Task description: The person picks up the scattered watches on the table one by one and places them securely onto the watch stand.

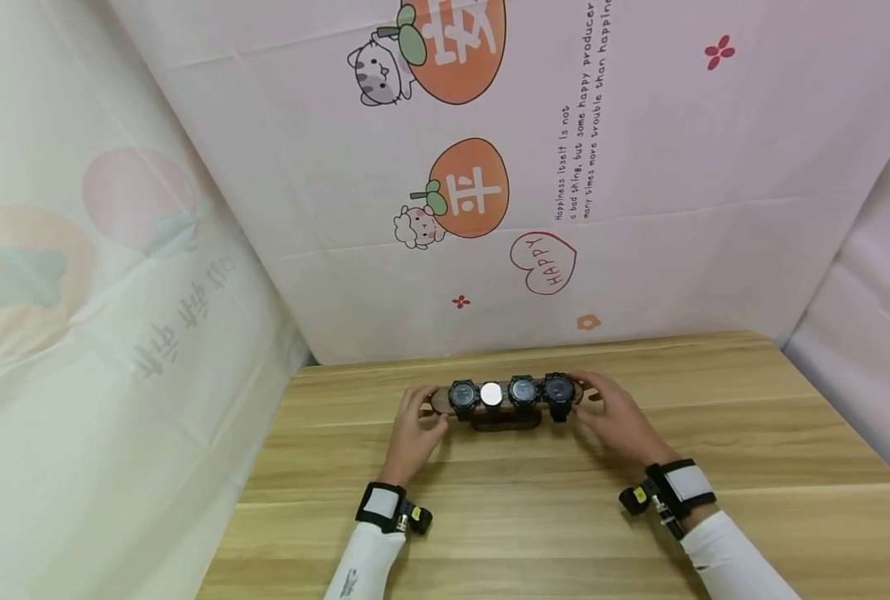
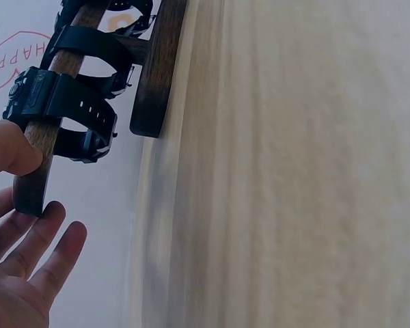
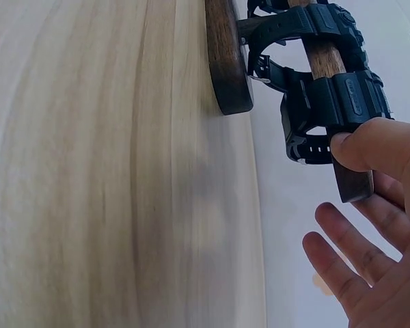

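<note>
A dark wooden watch stand (image 1: 507, 424) stands near the back of the table, its crossbar carrying several black-strapped watches in a row. One watch (image 1: 492, 394) has a bright white face; the rightmost watch (image 1: 559, 389) looks the bulkiest. My left hand (image 1: 412, 433) pinches the bar's left end (image 2: 33, 184), thumb on one side and fingers on the other. At the opposite end, my right hand (image 1: 625, 423) grips the bar (image 3: 354, 183) in the same way, thumb close beside the last watch (image 3: 359, 96). The stand's base (image 3: 229, 68) sits low beneath the crossbar, at the tabletop.
The wood-grain table (image 1: 520, 517) ends at a printed white cloth backdrop (image 1: 655, 208) just behind the stand. More cloth hangs at the left side (image 1: 115, 400) and the right side. A strapped camera (image 1: 418, 518) is on the left wrist, another (image 1: 636, 500) on the right.
</note>
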The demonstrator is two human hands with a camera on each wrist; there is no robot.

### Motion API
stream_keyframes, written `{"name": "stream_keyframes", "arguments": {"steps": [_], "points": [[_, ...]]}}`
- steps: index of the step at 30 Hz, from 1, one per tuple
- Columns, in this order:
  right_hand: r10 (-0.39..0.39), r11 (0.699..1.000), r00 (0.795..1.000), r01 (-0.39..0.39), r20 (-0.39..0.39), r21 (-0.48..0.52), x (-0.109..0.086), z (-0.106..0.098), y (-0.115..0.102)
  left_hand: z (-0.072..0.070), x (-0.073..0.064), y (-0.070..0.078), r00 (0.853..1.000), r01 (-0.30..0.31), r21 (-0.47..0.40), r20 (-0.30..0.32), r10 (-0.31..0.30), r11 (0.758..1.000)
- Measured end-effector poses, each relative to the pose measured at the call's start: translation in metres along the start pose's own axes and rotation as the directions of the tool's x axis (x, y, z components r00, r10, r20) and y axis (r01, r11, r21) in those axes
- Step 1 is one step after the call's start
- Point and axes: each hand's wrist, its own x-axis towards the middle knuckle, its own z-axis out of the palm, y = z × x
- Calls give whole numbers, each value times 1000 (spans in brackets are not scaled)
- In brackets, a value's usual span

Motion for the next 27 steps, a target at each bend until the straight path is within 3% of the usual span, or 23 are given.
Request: {"name": "stream_keyframes", "arguments": {"steps": [27], "points": [[31, 999, 999, -31, -13, 12, 6, -11, 18, 17, 16, -2, 1000, -28, 15, 12, 27, 1000]]}}
